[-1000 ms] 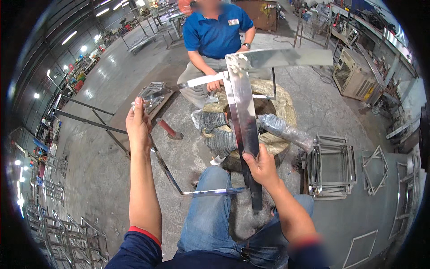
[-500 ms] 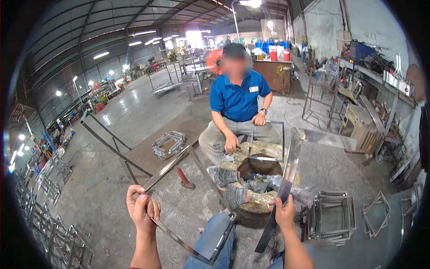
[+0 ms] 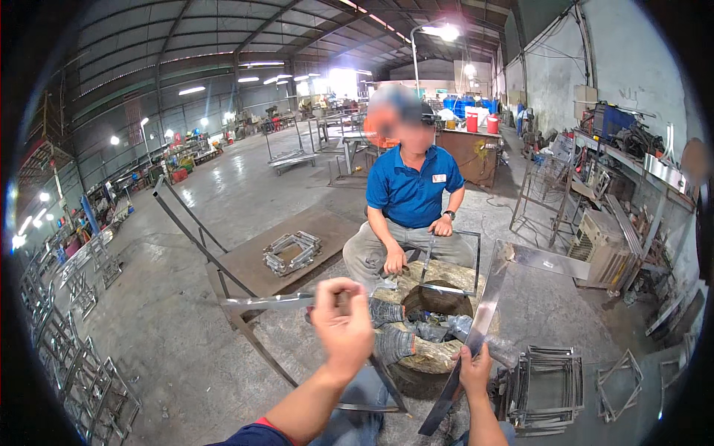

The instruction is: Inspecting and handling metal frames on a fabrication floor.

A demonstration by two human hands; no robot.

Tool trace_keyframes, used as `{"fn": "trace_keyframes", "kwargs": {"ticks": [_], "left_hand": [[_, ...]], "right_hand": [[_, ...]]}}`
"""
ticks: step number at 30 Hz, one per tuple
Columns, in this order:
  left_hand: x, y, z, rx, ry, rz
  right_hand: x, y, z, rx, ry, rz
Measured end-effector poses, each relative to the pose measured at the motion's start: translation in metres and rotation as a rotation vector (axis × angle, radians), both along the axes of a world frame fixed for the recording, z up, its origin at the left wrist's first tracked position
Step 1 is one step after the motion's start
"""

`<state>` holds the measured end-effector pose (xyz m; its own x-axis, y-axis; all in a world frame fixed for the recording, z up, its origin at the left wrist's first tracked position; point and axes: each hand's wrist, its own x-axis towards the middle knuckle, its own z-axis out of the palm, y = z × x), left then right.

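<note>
My left hand (image 3: pixel 343 323) is raised in front of me, fingers curled at the corner of a thin metal frame (image 3: pixel 268 301). The frame's lower bar reaches down over my knees; my hand and wrist hide part of it. My right hand (image 3: pixel 474 368) grips the long blade of a large steel square (image 3: pixel 485 308), its other arm reaching right. Opposite, a seated person in a blue shirt (image 3: pixel 413 189) holds another rectangular metal frame (image 3: pixel 477 264) above a round hollow stand (image 3: pixel 439 357). Dark gloves (image 3: pixel 394 343) lie on the stand, with plastic-like scraps inside.
A stack of rectangular metal frames (image 3: pixel 547 390) stands at lower right, a single frame (image 3: pixel 619 385) beside it. Left of the seated person, small metal pieces (image 3: pixel 291 253) form a ring on a low brown plate (image 3: pixel 245 256). Several frames (image 3: pixel 93 372) crowd the far left.
My left hand has moved right and upward, and the metal frame has turned with it. My right hand keeps its hold on the steel square. The view has shifted slightly left.
</note>
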<state>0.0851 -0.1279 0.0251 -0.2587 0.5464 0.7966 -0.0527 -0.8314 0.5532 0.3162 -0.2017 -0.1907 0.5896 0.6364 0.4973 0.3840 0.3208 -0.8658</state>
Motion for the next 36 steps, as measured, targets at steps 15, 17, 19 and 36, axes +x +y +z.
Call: {"fn": "trace_keyframes", "kwargs": {"ticks": [15, 17, 19, 36], "left_hand": [[0.045, 0.002, -0.013, 0.058, 0.108, 0.052], [0.045, -0.005, -0.017, 0.040, 0.065, 0.033], [0.044, -0.009, -0.019, 0.025, 0.035, 0.018], [-0.088, -0.018, 0.045, 0.288, 0.776, 0.567]], "right_hand": [[-0.060, -0.007, -0.001, -0.032, 0.249, 0.479], [-0.066, -0.006, 0.000, 0.036, 0.308, 0.572], [-0.067, -0.006, 0.000, 0.012, 0.286, 0.518], [-0.080, 0.004, -0.008, 0.071, 0.378, 0.525]]}}
